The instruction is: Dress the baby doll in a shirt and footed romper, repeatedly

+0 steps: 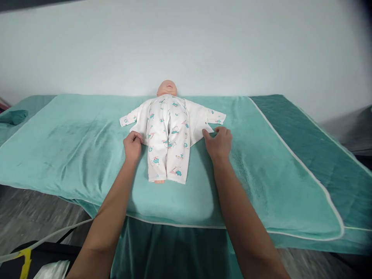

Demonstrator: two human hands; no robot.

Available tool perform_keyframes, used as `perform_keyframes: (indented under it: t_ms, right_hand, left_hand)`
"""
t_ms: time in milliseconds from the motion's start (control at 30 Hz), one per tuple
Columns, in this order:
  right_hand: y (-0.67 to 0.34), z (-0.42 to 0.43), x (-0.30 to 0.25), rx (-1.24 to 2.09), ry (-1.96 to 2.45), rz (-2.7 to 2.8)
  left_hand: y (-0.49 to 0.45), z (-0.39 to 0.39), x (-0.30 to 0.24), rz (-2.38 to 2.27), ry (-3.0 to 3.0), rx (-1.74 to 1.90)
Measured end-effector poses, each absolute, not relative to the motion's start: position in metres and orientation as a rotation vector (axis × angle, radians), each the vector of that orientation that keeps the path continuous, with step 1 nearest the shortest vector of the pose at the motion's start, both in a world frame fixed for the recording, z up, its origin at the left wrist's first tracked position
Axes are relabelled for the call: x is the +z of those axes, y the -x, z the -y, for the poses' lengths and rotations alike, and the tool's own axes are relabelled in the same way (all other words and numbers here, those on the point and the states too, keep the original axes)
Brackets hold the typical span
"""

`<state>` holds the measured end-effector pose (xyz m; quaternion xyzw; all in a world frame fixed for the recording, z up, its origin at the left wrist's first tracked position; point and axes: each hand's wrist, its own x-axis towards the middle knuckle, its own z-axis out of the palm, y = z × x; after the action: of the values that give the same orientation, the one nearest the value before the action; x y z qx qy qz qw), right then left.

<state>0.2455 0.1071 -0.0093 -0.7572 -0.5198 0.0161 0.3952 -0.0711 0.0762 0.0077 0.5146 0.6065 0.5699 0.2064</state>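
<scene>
A baby doll (pixel 167 87) lies on its back on the green blanket, its head toward the wall. White printed baby pants (pixel 167 139) cover its body from neck to feet, and a bit of the doll's foot shows under one leg hem. A white baby shirt (pixel 198 120) spreads out to both sides from behind the pants, sleeves stretched outward. My left hand (pixel 133 145) pinches the shirt's lower left edge. On the other side, my right hand (pixel 219 143) has the shirt's lower right corner between thumb and fingers. The doll's arms are hidden.
The green blanket (pixel 87 139) with pale piping covers a bed against a white wall (pixel 186 46). Darker green cover (pixel 314 155) shows at the right. At the lower left are a pale tube (pixel 58 232) and yellow tape (pixel 25 261) above the grey floor.
</scene>
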Motion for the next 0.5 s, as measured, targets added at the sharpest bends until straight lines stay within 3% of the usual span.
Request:
perform_keyframes:
  t_ms: [200,500]
  right_hand:
    - [-0.246,-0.115,-0.008,0.232,1.891,1.280]
    - [-0.255,-0.121,-0.007,0.663,1.142,0.692]
  left_hand:
    - [0.071,-0.079,0.006,-1.756,-1.460,1.545]
    - [0.076,-0.086,-0.001,-2.014,-1.493,1.572]
